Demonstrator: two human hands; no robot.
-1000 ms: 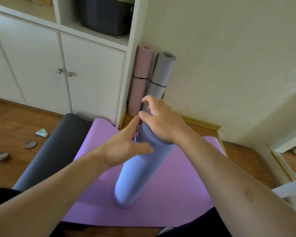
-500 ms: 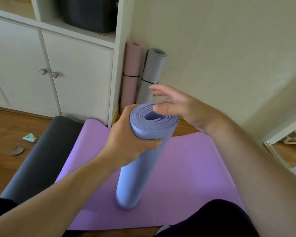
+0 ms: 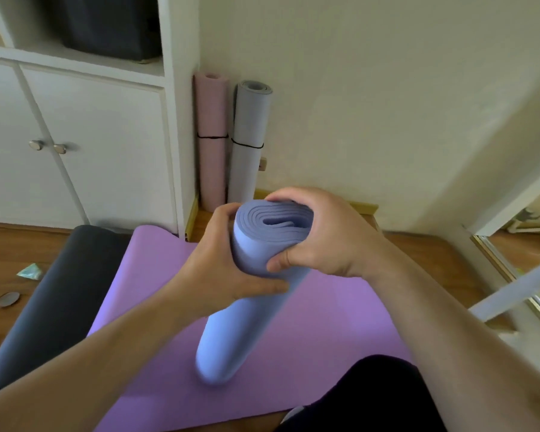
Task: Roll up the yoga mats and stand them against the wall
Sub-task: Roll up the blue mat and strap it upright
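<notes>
Both hands, left (image 3: 222, 269) and right (image 3: 321, 235), grip the rolled blue mat (image 3: 231, 322), tilted on the purple mat (image 3: 325, 322).

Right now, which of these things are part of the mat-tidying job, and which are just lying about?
Part of the job:
blue mat, gripped near its top by left hand and right hand
purple mat, flat on the floor
dark mat
pink mat and grey mat, rolled, standing at the wall

Lying about:
round lid
crumpled wrapper
</notes>
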